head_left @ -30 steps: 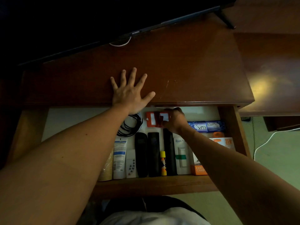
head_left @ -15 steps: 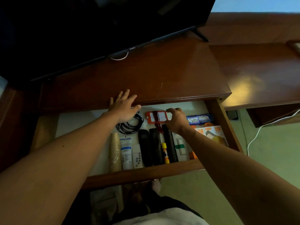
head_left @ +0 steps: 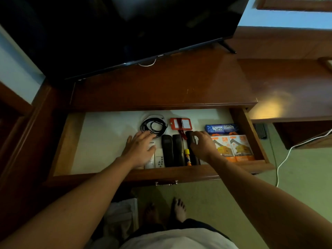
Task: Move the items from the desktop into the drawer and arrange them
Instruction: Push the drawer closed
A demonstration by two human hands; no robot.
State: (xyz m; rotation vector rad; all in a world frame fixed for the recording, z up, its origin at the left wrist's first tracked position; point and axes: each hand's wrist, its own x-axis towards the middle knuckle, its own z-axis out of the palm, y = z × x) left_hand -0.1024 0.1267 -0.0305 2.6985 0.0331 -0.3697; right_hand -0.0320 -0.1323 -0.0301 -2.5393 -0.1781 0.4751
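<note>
The wooden drawer stands pulled out under the desktop. In it lie a coiled black cable, a red luggage tag, three black remotes side by side, a yellow marker, a white remote, blue soap packs and two orange boxes. My left hand lies flat with fingers spread over the white tube, just below the cable. My right hand curls thumb and fingers around the upper end of the rightmost black remote.
A black television stands at the back of the desktop. A lower wooden surface adjoins on the right, with a white cord hanging to the green floor. The drawer's left part shows bare white lining. My feet are below.
My left hand left the desktop edge and came down into the drawer onto the tube. My right hand let go of the red tag and moved back to the rightmost black remote.
</note>
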